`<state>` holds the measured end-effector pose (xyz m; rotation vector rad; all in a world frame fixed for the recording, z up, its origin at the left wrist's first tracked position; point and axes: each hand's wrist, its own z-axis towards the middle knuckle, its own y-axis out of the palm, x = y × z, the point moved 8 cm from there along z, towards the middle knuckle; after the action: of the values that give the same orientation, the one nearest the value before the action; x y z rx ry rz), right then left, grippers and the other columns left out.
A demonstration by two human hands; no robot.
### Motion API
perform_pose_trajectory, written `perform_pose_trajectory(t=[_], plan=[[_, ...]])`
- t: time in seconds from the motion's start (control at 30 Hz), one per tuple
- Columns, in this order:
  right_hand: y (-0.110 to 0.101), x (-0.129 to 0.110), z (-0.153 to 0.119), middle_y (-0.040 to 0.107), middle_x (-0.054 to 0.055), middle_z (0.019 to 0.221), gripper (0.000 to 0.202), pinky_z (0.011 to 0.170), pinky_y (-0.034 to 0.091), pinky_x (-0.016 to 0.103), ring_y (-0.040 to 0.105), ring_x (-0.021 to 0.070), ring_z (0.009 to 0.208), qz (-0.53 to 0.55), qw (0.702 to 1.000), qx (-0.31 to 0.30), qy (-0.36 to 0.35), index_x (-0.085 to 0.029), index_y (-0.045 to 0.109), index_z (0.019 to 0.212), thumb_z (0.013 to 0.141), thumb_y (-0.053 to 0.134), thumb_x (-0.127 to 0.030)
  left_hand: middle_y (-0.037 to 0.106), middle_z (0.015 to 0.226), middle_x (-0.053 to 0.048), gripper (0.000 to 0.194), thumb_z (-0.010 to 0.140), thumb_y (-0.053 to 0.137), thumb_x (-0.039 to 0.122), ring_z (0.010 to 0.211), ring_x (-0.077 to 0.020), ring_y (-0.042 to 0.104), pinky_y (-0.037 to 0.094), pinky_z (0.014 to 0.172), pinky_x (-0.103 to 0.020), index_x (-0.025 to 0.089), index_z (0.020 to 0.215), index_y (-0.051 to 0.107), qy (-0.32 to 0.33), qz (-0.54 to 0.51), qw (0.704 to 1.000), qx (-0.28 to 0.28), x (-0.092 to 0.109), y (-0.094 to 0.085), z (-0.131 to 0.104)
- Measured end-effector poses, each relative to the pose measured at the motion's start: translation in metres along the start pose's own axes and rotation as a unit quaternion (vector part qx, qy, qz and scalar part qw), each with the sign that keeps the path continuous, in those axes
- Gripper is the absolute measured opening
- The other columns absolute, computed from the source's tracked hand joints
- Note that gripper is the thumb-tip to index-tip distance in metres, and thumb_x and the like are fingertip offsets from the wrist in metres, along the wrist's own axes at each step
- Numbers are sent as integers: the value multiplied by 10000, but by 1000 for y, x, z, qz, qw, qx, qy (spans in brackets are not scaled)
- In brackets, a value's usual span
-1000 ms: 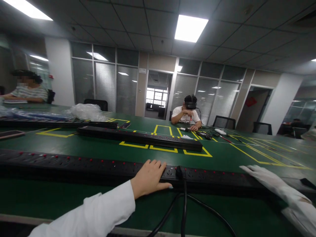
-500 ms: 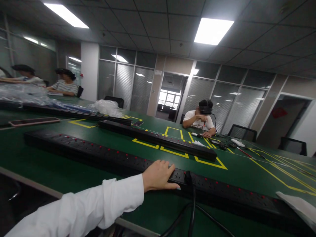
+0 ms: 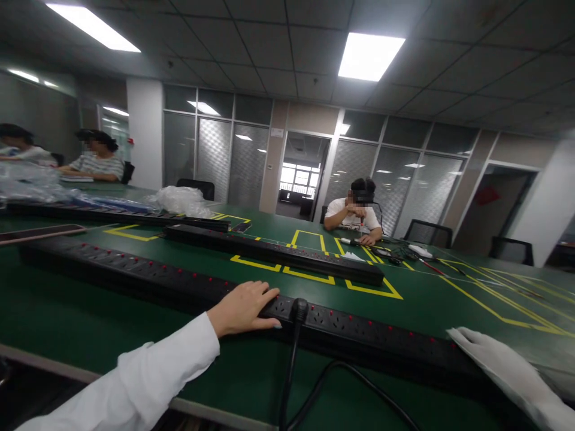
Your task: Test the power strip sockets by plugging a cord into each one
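A long black power strip (image 3: 148, 277) with a row of sockets and red lights lies across the green table in front of me. My left hand (image 3: 245, 308), bare in a white sleeve, grips the strip near its middle. Its fingers reach over the top and far edge, with the thumb along the near side. Just right of that hand, a black plug (image 3: 300, 309) sits in a socket, its thick cable (image 3: 290, 371) dropping towards me. My right hand (image 3: 498, 359), in a white glove, lies over the strip's right end with fingers stretched out; its thumb is hard to make out.
Behind lies a second black power strip (image 3: 274, 251), among yellow tape marks (image 3: 375, 292). Clear plastic wrap (image 3: 182, 202) and a phone (image 3: 42, 233) are at left. Across the table a person (image 3: 354, 212) works near tangled cables (image 3: 390, 256); other people sit far left.
The view has shifted slightly right. More of my gloved right hand has come into sight at the strip's right end. My left hand keeps its place beside the plug.
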<state>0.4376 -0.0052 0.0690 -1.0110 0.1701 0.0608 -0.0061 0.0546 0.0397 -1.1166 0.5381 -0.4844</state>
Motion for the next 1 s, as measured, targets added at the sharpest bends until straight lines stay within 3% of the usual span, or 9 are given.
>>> perform_pose_trajectory(t=[0.03, 0.07, 0.13, 0.33, 0.47, 0.57, 0.73, 0.9, 1.0], plan=[[16, -11, 10, 602, 77, 1026, 189, 802, 408, 242, 566, 157, 911, -3, 995, -96, -30, -269, 637, 893, 801, 481, -325, 547, 1041, -106, 685, 740, 276, 662, 963, -251, 502, 351, 856, -396, 187, 1221, 387, -6, -9, 1000, 0, 3, 0, 0], [16, -20, 20, 616, 65, 1009, 251, 791, 422, 271, 572, 183, 916, -3, 994, -104, -19, -267, 629, 929, 783, 470, -396, 538, 1080, -107, 691, 737, 294, 658, 998, -256, 485, 322, 888, -414, 189, 1241, 364, -16, -16, 1000, 1, 7, 0, 0], [14, -60, 31, 593, 25, 1075, 364, 824, 422, 291, 548, 190, 976, 21, 993, -106, -54, -270, 567, 1057, 778, 428, -458, 484, 1188, -125, 724, 728, 348, 638, 1092, -273, 425, 274, 930, -443, 180, 1286, 293, -55, -25, 998, 5, 17, 0, 0], [15, -246, 3, 574, 47, 1069, 500, 809, 391, 285, 537, 175, 951, 20, 937, -88, -337, -232, 391, 1240, 779, 433, -421, 392, 1284, -188, 771, 695, 432, 598, 1197, -313, 307, 196, 975, -480, 96, 1269, 319, -107, -7, 994, 9, 49, 1, 11], [38, -316, -5, 611, 53, 860, 490, 626, 363, 254, 569, 171, 750, -40, 901, -82, -423, -192, 464, 1127, 763, 418, -516, 512, 1154, -176, 767, 664, 457, 602, 1101, -308, 424, 265, 939, -476, 93, 1230, 366, -110, -31, 993, -20, 40, 2, 18], [57, -336, 0, 614, 36, 717, 356, 523, 291, 236, 570, 158, 624, -79, 898, -91, -424, -193, 524, 897, 796, 364, -495, 578, 1043, -133, 718, 610, 511, 598, 992, -295, 511, 347, 872, -457, 137, 1155, 438, -82, -54, 994, -57, 35, 1, 27], [66, -339, 5, 620, 31, 661, 227, 492, 217, 241, 574, 174, 579, -123, 917, -64, -375, -206, 504, 793, 774, 399, -406, 628, 909, -107, 567, 517, 596, 568, 819, -280, 589, 439, 727, -395, 178, 929, 566, -95, -77, 984, -132, 29, 3, 41], [64, -334, 1, 625, 4, 675, 199, 501, 209, 238, 568, 146, 590, -80, 927, -48, -362, -227, 507, 818, 794, 389, -386, 591, 987, -95, 575, 562, 580, 539, 929, -272, 542, 386, 839, -411, 174, 1002, 522, -117, -89, 985, -87, 34, 2, 29], [65, -333, -1, 626, -10, 713, 191, 526, 237, 218, 557, 117, 605, -32, 927, -47, -370, -237, 510, 849, 808, 388, -378, 545, 1067, -82, 626, 611, 545, 544, 1041, -261, 464, 283, 947, -430, 187, 1114, 444, -127, -86, 988, -9, 40, -1, 15]])
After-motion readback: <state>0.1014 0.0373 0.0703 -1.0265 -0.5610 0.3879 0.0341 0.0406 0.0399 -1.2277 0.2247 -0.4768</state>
